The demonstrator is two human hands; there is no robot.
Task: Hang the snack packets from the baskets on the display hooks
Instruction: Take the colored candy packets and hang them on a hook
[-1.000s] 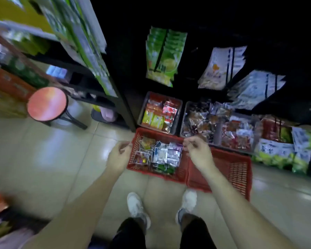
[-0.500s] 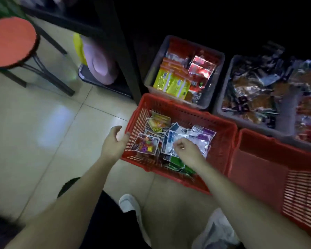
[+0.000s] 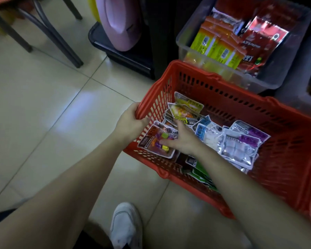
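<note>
Left hand [image 3: 131,121]: fingers curled round left rim of red basket [image 3: 232,103], which sits on floor [image 3: 48,108]. Right hand [image 3: 184,139] inside basket, fingers spread flat, thumb on coloured-sweets packet [image 3: 153,139]; I see no grip on anything. Snack packets [image 3: 239,146] heaped in basket. Clear bin [image 3: 293,51] just behind.

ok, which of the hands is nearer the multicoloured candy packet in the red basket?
Right. The right hand touches the candy packet; the left hand grips the red basket rim just left of it.
</note>
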